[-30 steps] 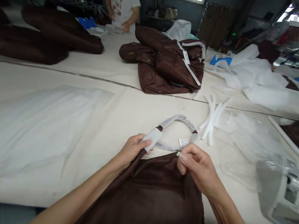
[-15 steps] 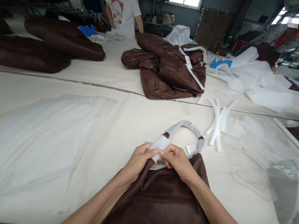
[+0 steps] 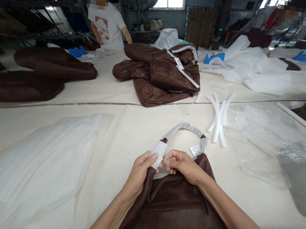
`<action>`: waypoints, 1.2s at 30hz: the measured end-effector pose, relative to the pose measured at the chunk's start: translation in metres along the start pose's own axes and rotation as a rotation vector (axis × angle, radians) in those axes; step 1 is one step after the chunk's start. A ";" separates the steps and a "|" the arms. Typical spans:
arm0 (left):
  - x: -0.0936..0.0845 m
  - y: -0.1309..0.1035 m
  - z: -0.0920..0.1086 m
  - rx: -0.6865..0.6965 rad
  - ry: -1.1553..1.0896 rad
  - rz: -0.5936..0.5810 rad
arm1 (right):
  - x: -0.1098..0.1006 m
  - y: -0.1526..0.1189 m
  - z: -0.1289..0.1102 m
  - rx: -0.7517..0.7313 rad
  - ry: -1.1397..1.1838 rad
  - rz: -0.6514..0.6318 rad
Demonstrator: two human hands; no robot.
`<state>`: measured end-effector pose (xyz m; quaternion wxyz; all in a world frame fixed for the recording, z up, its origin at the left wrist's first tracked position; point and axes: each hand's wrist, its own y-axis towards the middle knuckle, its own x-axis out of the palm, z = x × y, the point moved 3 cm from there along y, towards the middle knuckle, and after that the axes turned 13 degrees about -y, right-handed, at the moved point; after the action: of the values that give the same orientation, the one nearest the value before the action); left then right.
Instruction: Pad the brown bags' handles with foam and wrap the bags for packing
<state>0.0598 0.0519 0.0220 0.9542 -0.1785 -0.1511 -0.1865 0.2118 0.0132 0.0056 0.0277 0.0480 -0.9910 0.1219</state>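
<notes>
A dark brown leather bag lies at the front of the table, its strap looping away from me. White wrapping covers most of the strap. My left hand grips the strap's left side at a white foam piece, thumb on top. Just right of that piece, my right hand is closed in a pinch, with something thin and clear, hard to make out, at its fingertips. A small clear packet hangs by the strap's right side.
White foam strips lie beyond the strap, clear plastic bags to the right, beside a grey tape dispenser. White sheets spread at left. More brown bags lie farther back. Two people stand across the table.
The view has tilted and shifted. My right hand has moved slightly away from the white foam piece, which now shows more fully; my left hand still grips it.
</notes>
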 end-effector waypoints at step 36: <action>0.003 0.011 -0.017 -0.238 -0.052 -0.137 | 0.023 0.033 0.028 0.047 0.120 0.178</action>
<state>0.0708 0.0536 0.0049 0.9071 -0.2845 -0.1643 -0.2632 0.1838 0.0364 -0.0284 0.0749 -0.0471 -0.9848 0.1496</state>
